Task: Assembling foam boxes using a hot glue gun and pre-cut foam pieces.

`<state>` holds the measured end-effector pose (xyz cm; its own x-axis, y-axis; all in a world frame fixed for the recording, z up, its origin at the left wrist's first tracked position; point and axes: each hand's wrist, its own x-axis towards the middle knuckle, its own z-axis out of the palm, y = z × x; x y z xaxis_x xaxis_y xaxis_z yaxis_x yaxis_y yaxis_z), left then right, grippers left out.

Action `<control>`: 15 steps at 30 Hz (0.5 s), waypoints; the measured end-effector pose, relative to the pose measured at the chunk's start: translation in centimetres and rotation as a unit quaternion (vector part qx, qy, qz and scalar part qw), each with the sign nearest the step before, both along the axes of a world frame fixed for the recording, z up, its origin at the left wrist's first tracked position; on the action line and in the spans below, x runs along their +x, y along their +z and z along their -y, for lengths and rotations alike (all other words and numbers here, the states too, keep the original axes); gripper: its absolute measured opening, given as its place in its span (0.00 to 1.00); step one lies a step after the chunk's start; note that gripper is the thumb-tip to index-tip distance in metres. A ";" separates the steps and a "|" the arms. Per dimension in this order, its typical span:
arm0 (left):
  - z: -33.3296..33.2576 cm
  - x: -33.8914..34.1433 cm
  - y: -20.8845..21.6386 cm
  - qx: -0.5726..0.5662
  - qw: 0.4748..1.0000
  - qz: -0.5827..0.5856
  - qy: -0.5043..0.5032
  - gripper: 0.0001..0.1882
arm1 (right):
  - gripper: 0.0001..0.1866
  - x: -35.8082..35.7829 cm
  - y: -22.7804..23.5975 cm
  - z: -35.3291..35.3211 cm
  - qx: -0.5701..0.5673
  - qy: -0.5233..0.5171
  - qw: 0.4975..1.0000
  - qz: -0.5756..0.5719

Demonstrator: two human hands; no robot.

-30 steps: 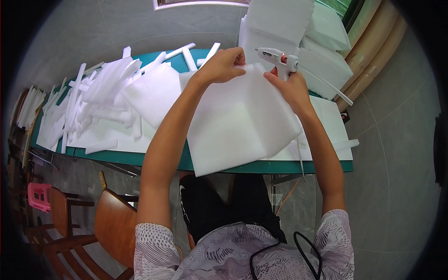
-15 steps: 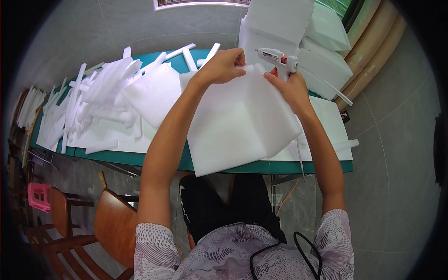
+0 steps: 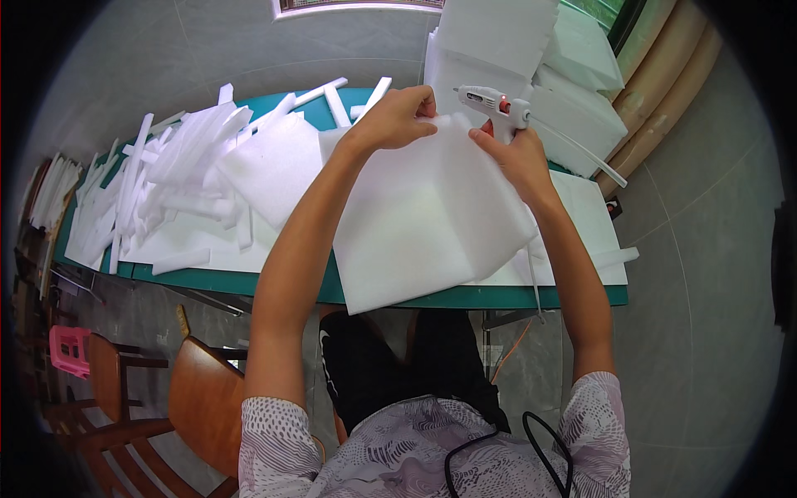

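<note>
A white foam piece (image 3: pixel 407 224), made of panels meeting at angles, stands tilted over the near edge of the table. My left hand (image 3: pixel 397 118) is closed on its upper edge, thumb on the near side and fingers curled behind. In my right hand (image 3: pixel 519 158) is a white hot glue gun (image 3: pixel 496 106), its nozzle pointing left above the foam's upper right corner. A red light glows on the gun, and a glue stick (image 3: pixel 594 159) sticks out of its back. The thumb of that hand rests at the foam's edge.
Loose foam strips (image 3: pixel 178 174) lie heaped on the left of the green table (image 3: pixel 332 286). Foam blocks and sheets (image 3: pixel 490 50) are stacked at the back right. Wooden chairs (image 3: pixel 203 398) and a pink stool (image 3: pixel 70 349) stand at the lower left. A cable hangs by the table's right front.
</note>
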<state>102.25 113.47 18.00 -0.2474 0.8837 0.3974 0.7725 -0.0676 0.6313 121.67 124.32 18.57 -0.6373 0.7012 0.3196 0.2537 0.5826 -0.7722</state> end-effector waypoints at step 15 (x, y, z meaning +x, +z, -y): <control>-0.2 -0.2 -0.2 0.007 1.000 -0.007 0.002 0.12 | 0.19 0.0 -0.1 -0.1 -0.002 0.002 1.000 -0.003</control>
<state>102.06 113.63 17.79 -0.2444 0.8771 0.4136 0.7820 -0.0739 0.6188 121.64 124.40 18.52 -0.6381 0.6999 0.3208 0.2459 0.5801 -0.7765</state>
